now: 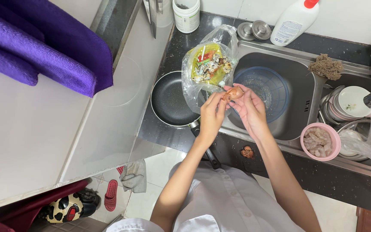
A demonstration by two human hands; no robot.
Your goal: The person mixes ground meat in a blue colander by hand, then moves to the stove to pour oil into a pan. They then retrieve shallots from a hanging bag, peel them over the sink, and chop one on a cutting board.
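At 11 o'clock we see a purple towel (44, 47). At 12, a white round tub (186, 15) w/ a pale label, then a clear plastic bag (209, 64) of yellow-green scraps beside a black frying pan (170, 101). Our left hand (212, 117) and right hand (250, 109) both pinch a small brown onion (233, 93) betw. fingertips, over the sink's (299, 92) left edge. At 1, a white squeeze bottle (295, 19) w/ red cap. At 3, a pink bowl (320, 141) of shrimp.

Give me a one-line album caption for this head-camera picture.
Both hands, left and right, hold a small brown onion over the sink, beside a bag of scraps.
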